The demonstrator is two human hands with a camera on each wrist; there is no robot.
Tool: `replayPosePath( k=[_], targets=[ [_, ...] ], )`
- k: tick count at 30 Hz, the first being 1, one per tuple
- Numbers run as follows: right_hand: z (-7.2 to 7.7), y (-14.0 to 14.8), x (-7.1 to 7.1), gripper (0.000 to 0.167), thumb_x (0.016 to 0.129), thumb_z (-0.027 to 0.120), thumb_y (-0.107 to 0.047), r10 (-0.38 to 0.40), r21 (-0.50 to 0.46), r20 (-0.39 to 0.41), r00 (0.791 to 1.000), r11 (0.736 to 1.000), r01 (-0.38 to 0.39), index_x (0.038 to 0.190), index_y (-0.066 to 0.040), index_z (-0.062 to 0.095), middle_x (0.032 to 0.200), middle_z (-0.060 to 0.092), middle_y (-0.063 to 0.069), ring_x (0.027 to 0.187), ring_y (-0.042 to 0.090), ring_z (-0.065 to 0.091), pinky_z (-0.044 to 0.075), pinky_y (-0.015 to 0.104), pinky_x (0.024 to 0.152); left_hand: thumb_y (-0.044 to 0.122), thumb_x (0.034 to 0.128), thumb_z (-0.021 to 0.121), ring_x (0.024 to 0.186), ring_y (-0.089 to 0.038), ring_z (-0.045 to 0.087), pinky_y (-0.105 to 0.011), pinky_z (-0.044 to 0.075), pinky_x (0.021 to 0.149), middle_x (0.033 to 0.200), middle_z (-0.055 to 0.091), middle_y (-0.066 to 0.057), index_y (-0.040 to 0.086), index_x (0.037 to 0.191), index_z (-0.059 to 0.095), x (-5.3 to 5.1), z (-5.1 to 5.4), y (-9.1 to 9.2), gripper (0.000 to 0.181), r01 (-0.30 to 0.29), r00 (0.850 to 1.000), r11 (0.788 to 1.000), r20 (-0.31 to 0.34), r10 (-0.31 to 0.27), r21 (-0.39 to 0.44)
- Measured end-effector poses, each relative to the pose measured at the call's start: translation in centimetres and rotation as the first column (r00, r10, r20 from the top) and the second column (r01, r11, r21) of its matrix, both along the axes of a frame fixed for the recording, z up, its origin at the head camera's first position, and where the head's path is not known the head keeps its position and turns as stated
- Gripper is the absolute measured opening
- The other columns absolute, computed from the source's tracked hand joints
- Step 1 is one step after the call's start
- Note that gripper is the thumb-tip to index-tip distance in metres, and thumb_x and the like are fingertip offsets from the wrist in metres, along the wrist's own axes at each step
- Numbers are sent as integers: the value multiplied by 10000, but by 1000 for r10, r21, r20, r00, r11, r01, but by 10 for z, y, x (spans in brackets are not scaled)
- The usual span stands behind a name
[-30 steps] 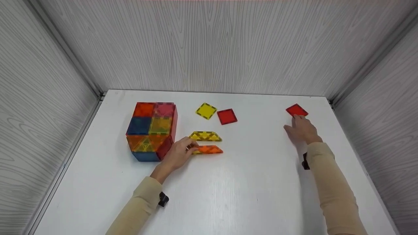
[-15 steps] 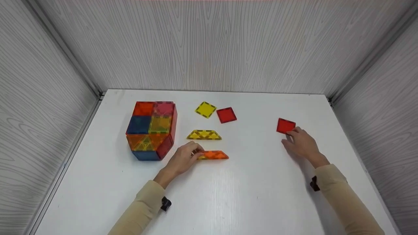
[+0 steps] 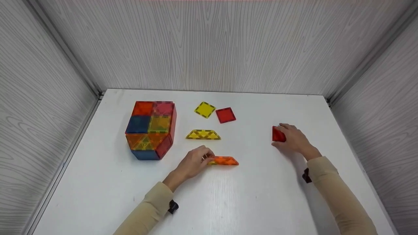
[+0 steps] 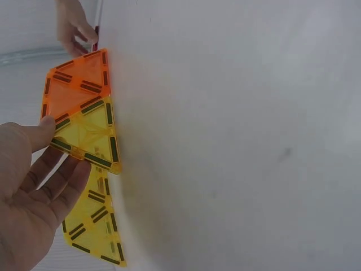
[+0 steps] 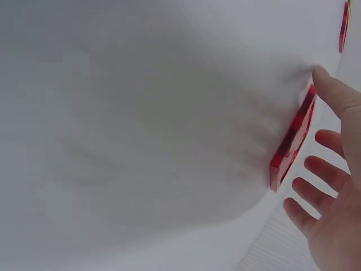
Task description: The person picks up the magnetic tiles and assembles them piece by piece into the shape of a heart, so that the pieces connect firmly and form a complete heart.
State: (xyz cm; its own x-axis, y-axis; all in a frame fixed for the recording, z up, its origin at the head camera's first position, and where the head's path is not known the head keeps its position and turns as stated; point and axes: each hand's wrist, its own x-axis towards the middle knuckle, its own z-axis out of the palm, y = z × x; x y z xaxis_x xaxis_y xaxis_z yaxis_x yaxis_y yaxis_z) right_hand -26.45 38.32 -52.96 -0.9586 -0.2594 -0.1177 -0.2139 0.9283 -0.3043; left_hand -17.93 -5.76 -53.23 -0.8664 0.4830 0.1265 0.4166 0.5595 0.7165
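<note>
My left hand (image 3: 195,163) pinches a trapezoid of joined orange and yellow triangular magnetic tiles (image 3: 225,160) by its left end. In the left wrist view the thumb lies on one face of this orange and yellow piece (image 4: 79,90), with the fingers behind. A yellow trapezoid piece (image 3: 203,134) lies a little beyond that hand. My right hand (image 3: 294,138) reaches over a red square tile (image 3: 278,134), thumb and fingers spread to either side. In the right wrist view the fingers look loosely extended beside the red tile (image 5: 293,138); whether they touch it is unclear.
A block built of coloured magnetic tiles (image 3: 150,129) stands at the left of the white table (image 3: 248,202). A yellow square tile (image 3: 205,109) and another red square tile (image 3: 225,115) lie near the back. Grey wood-grain panels (image 3: 215,45) enclose the table's back and sides.
The left hand has carried the orange and yellow piece right and nearer. The right hand and its red tile have come left and toward me, and the hand now covers more of the tile.
</note>
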Motion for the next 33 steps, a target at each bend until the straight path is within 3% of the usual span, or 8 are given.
replayPosePath(
  k=[3,7,11,15,19,24,29,33],
  targets=[
    [1,6,-11,734,972,747,-350,-17,-25,70,997,999,19,1574,-47,455,1604,434,281,1387,498,475,490,673,1092,179,1009,712,967,-162,685,-338,605,881,1040,706,-47,108,1105,722,1,-1,7,120,14,1000,1000,-5,-14,5],
    [2,12,-12,692,957,767,-354,-13,-16,46,999,1000,13,1519,-29,528,1515,516,291,1302,469,538,529,647,1046,180,1007,714,961,-167,690,-332,606,872,1032,710,-55,95,1097,722,1,-1,12,124,28,999,1000,-23,-28,3],
    [3,8,1,746,924,799,-435,-21,-21,7,1000,1000,21,1504,-42,544,1457,560,276,1252,454,572,564,630,998,181,1007,715,958,-172,695,-326,607,861,1027,711,-61,88,1093,724,1,-1,14,127,37,999,999,-33,-37,-1],
    [3,-5,19,843,882,831,-497,-34,-133,-12,999,991,32,1536,-69,516,1402,587,228,1231,435,598,590,603,960,179,1008,714,956,-170,688,-323,604,864,1029,709,-58,96,1098,724,3,0,15,124,40,999,999,-19,-41,-6],
    [4,-22,34,816,862,874,-394,2,-298,-39,999,954,-14,1521,-50,536,1342,610,174,1204,395,648,600,560,976,187,1009,713,953,-161,679,-316,603,870,1034,705,-52,100,1108,724,4,1,18,132,39,999,999,-7,-39,-8],
    [3,-47,50,762,819,904,-183,95,-464,-53,994,879,-109,1472,-9,554,1331,640,139,1222,361,668,582,537,1033,188,1013,710,951,-157,680,-313,603,870,1036,709,-52,102,1113,726,5,1,23,133,46,999,999,-9,-46,-7],
    [0,-73,62,778,815,912,-194,176,-533,-30,984,830,-165,1475,-22,538,1382,652,127,1269,347,655,556,548,1074,184,1014,709,957,-162,683,-323,606,886,1041,714,-57,97,1119,726,6,2,29,137,59,998,998,-9,-59,-8],
    [-2,-89,69,785,823,914,-259,221,-543,-2,975,819,-186,1478,-41,540,1393,652,101,1283,330,647,549,549,1086,201,1022,701,963,-151,677,-320,601,893,1049,711,-49,104,1126,728,8,1,33,144,65,998,998,4,-64,-12]
  ],
)
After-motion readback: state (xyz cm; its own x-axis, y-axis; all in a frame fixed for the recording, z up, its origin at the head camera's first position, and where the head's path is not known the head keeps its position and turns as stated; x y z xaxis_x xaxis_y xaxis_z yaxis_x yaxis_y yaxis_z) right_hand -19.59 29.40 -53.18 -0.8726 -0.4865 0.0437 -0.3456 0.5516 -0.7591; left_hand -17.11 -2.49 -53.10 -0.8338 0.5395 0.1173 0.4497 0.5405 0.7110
